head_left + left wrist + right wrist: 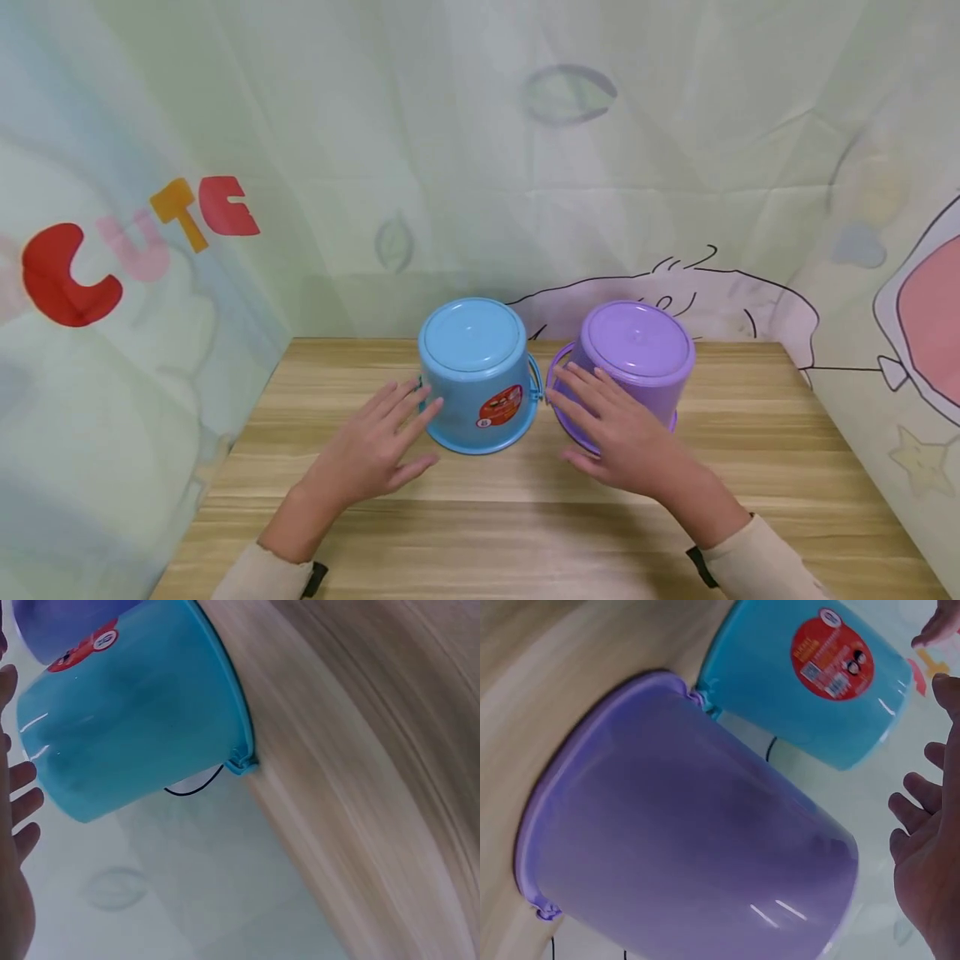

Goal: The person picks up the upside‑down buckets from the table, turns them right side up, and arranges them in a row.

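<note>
Two buckets stand upside down side by side on the wooden table. The blue bucket (467, 400) has a red oval sticker (501, 406) on its front and a handle hanging at its right side. To its right is the purple bucket (637, 342), with its own handle (553, 375) at the left. My left hand (373, 446) hovers at the blue bucket's left side, fingers spread and holding nothing. My right hand (618, 433) is in front of the purple bucket and overlaps it in the head view. Its fingers are extended, and the right wrist view shows them apart from the purple wall (690, 825).
The wood-grain table (480, 542) reaches back to a pale fabric backdrop (450, 167) printed with cartoon figures. Similar fabric rises at both sides, with colored letters (71, 275) on the left and a pink balloon print (933, 325) on the right.
</note>
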A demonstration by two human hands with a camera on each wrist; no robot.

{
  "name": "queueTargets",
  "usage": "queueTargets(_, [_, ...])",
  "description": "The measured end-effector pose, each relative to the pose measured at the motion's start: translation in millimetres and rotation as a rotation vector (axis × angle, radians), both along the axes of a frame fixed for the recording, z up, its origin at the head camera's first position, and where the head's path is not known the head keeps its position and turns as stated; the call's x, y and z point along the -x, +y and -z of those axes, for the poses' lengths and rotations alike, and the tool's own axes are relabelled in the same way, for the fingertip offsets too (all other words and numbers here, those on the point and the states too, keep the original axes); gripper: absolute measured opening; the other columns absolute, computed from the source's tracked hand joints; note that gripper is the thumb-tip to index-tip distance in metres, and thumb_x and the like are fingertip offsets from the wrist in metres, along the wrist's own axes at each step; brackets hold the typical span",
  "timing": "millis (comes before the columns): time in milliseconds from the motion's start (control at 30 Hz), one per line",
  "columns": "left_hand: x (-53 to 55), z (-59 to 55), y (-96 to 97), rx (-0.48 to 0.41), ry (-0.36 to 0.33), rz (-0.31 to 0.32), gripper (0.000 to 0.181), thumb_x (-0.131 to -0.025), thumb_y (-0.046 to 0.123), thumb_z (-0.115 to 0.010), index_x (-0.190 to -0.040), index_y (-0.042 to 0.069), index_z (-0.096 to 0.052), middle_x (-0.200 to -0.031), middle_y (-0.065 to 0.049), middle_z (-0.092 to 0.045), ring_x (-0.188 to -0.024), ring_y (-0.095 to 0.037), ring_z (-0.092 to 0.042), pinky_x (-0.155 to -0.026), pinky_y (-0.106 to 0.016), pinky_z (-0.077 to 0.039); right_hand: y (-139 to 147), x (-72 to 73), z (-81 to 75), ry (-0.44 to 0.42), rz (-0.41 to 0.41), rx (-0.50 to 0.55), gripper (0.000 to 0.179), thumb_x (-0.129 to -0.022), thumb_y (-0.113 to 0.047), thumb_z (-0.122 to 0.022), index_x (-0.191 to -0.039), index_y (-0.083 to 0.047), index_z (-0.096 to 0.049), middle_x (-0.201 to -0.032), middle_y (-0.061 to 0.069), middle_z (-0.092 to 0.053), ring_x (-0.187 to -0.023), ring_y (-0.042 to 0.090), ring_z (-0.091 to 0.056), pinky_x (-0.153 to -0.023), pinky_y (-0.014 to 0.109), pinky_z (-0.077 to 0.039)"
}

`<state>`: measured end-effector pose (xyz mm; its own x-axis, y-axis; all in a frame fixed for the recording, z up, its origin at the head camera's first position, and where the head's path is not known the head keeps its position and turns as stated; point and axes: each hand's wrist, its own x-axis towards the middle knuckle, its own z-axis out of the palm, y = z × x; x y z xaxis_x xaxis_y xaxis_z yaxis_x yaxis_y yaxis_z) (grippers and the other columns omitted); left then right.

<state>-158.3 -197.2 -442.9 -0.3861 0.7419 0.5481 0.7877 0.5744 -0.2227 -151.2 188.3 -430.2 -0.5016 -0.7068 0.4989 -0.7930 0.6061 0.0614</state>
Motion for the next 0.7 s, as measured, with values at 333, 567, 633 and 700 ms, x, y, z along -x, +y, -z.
queueTargets(333, [4.5,18.5,2.4,0.055,0.000,0.045,0.061,-0.098,0.055,-0.062,-0.130,0.002,-0.068,-0.125,-0.018,-0.072,-0.118,-0.036,-0.068,-0.101,-0.050,-0.057,-6,11.7,28.5,0.017,-0.078,0.010,0.080,-0.078,-0.031,-0.089,-0.145,-0.004,-0.056,-0.150,0.020,-0.053,-0.140,0.038,-0.051,-0.111,0.059,-0.046])
queueTargets(567, [7.0,32.6,4.9,0.081,-0.013,0.062,0.069,-0.074,0.051,-0.090,-0.123,0.005,-0.073,-0.120,-0.014,-0.075,-0.114,-0.033,-0.071,-0.097,-0.046,-0.059,-10,16.6,46.7,0.001,-0.116,0.007,0.072,-0.079,-0.025,-0.090,-0.141,-0.009,-0.059,-0.143,0.016,-0.060,-0.134,0.036,-0.057,-0.109,0.058,-0.049])
queueTargets(633, [6.9,36.6,5.4,0.086,-0.022,0.065,0.067,-0.074,0.050,-0.090,-0.121,0.006,-0.075,-0.118,-0.013,-0.076,-0.113,-0.032,-0.071,-0.097,-0.046,-0.059,-12,17.3,50.9,-0.004,-0.123,0.007,0.069,-0.079,-0.024,-0.089,-0.140,-0.009,-0.060,-0.141,0.016,-0.061,-0.132,0.036,-0.058,-0.109,0.057,-0.049])
queueTargets(700, [6.3,40.1,5.7,0.094,-0.033,0.062,0.064,-0.074,0.049,-0.090,-0.119,0.006,-0.076,-0.116,-0.012,-0.076,-0.112,-0.031,-0.071,-0.096,-0.045,-0.060,-15,17.3,54.5,-0.008,-0.131,0.006,0.066,-0.079,-0.023,-0.089,-0.138,-0.007,-0.062,-0.140,0.016,-0.062,-0.131,0.036,-0.059,-0.110,0.056,-0.048])
